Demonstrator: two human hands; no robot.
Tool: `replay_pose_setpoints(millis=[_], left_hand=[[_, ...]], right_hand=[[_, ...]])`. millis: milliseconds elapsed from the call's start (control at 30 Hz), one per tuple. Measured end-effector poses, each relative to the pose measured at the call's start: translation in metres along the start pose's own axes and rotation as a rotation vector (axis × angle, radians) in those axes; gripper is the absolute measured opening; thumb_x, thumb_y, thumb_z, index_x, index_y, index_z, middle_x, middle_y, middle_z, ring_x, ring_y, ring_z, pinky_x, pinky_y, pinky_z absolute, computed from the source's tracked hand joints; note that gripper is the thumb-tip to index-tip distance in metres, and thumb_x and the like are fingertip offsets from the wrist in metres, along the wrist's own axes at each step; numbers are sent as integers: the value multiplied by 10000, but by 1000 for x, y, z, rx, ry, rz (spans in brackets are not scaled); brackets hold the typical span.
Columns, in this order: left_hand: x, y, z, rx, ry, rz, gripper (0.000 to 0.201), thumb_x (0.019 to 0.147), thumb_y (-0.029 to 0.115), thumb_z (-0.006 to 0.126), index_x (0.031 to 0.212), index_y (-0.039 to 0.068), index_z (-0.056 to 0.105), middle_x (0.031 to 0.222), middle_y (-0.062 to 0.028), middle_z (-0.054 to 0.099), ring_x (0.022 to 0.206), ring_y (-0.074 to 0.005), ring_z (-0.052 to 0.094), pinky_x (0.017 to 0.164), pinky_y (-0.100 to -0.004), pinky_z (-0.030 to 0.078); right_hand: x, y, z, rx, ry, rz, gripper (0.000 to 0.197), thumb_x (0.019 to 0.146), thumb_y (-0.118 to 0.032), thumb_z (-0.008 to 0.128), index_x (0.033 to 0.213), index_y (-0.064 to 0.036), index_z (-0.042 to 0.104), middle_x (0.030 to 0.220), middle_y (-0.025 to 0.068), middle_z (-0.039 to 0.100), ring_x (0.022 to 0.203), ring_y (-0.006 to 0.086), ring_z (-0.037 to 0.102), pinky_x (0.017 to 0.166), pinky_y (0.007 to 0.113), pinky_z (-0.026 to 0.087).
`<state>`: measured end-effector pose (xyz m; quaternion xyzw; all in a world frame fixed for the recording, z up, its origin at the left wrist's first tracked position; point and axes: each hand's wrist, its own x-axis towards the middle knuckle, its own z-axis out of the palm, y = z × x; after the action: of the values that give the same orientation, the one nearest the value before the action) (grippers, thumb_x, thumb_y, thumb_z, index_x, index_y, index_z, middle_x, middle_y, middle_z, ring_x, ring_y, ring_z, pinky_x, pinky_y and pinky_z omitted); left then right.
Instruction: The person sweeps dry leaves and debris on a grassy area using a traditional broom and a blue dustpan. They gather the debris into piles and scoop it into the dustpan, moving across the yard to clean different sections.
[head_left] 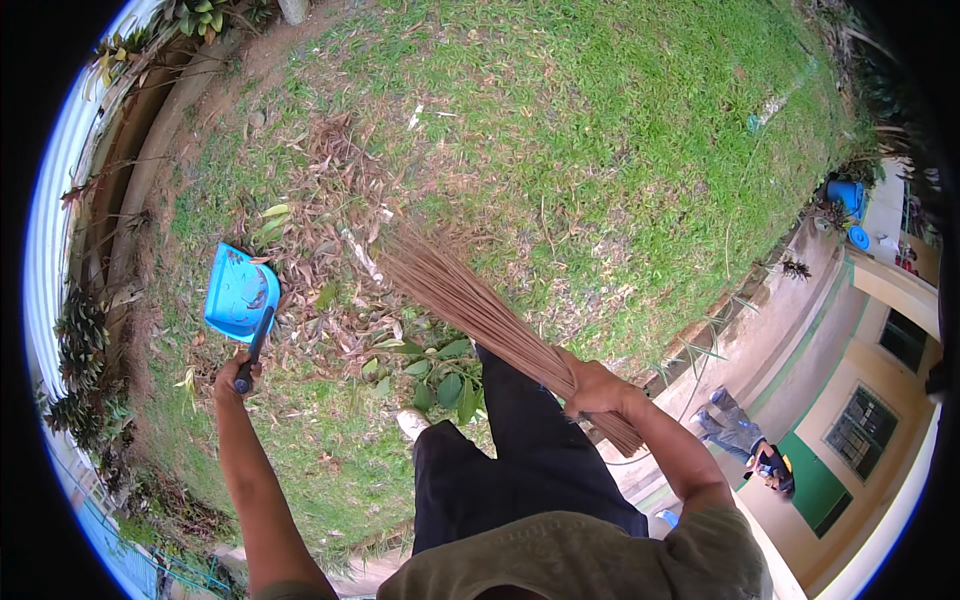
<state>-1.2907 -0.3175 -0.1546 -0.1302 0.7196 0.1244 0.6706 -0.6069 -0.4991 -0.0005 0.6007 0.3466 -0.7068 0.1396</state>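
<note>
My left hand is closed round the dark handle of a blue dustpan, at the left over the grass. A few brown bits lie in its pan. My right hand grips a stick broom of thin brown twigs near its bound end. The bristles fan out toward the upper left, over the edge of a pile of dry leaves. Between the dustpan and the broom, more dry leaves and a pale stick lie on the ground. Green leaves lie just in front of my legs.
Grass spreads ahead and to the right. A low wall with plants borders the left side. At the right run a concrete walkway and a building, where another person stands. A blue bin stands farther off.
</note>
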Motion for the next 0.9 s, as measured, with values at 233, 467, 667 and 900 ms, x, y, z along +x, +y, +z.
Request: replay_pose_setpoints(millis=[233, 467, 667, 900], left_hand=[[-4, -9, -3, 105, 91, -23, 267, 956, 266, 411, 978, 1, 400, 643, -98, 502, 480, -159, 509, 379, -242, 457], [-1, -18, -56, 159, -32, 53, 266, 943, 230, 464, 1025, -9, 378, 695, -128, 504, 510, -186, 511, 401, -289, 448], [12, -29, -115, 167, -125, 24, 244, 924, 190, 490, 1040, 2, 386, 747, -133, 520, 545, -186, 529, 403, -294, 465], [-1, -42, -166, 320, -155, 141, 198, 894, 129, 533, 1004, 25, 405, 737, -118, 521, 539, -154, 528, 372, -240, 459]], right_hand=[[-47, 142, -14, 660, 608, 41, 1087, 493, -8, 682, 1447, -45, 161, 956, 113, 587, 835, 219, 583, 771, 309, 482], [92, 98, 71, 155, 264, 228, 1075, 503, -152, 711, 1392, 84, 154, 1168, 281, 539, 1071, 386, 549, 921, 349, 459], [-39, 55, 177, 104, 367, 69, 1083, 509, -95, 701, 1438, -16, 150, 1094, 248, 582, 983, 341, 594, 865, 337, 477], [-29, 165, 377, 981, 791, 104, 766, 549, -19, 687, 1251, 7, 380, 886, 129, 585, 750, 253, 620, 611, 375, 527]])
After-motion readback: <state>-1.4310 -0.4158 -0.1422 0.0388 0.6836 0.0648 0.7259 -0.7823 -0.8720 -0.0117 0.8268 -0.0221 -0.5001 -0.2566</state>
